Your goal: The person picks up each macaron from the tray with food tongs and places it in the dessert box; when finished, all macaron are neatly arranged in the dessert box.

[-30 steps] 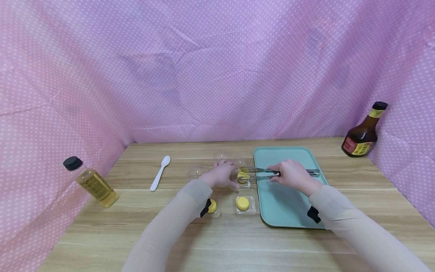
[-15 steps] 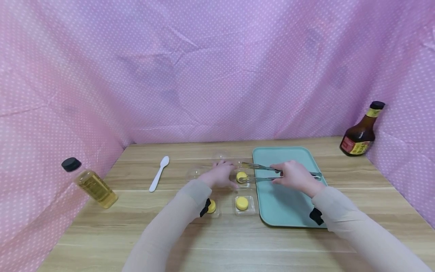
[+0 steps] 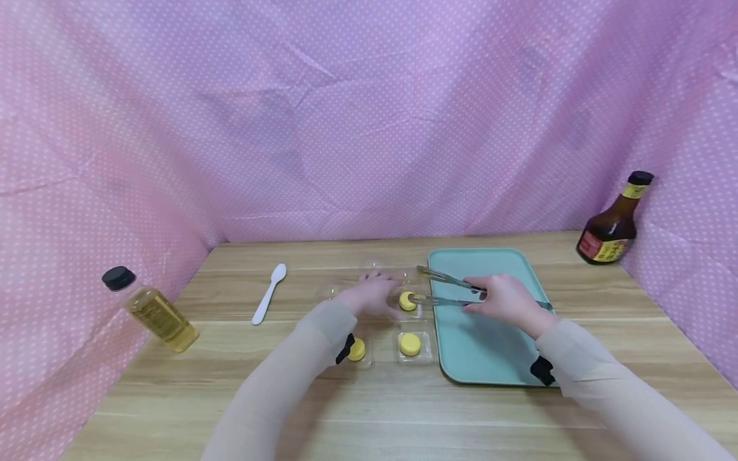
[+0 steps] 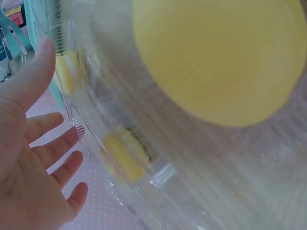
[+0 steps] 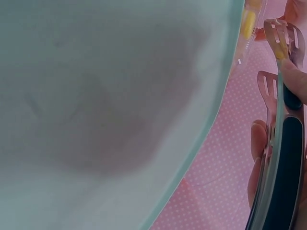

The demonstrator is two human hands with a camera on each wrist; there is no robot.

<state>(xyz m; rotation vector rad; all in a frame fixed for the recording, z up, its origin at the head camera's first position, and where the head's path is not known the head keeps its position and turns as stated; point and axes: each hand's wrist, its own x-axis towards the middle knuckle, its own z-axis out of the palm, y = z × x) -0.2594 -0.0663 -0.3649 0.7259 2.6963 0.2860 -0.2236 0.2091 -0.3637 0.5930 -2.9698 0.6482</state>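
Note:
My right hand (image 3: 507,301) grips metal tongs (image 3: 452,275) with dark handle pads, over the tray's left part. The slotted ends of the tongs stand wide apart, with nothing between them in the right wrist view. In the head view the nearer end overlaps a yellow macaron (image 3: 406,301) in a clear plastic container (image 3: 419,312). My left hand (image 3: 373,296) is beside that macaron, its fingers loosely spread, fingertips right at the clear plastic edge in the left wrist view. Closer to me are two more yellow macarons, one at the left (image 3: 357,349) and one at the right (image 3: 410,344).
A pale green tray (image 3: 490,358) lies under my right hand. A white spoon (image 3: 269,294) is at the left, past it a bottle of yellow liquid (image 3: 164,317). At the back right stands a brown sauce bottle (image 3: 612,230). A pink dotted cloth (image 3: 369,128) hangs behind.
The tongs have spread wider, their farther end moving away from the macaron. My right hand has shifted slightly right; the left hand stays nearly in place.

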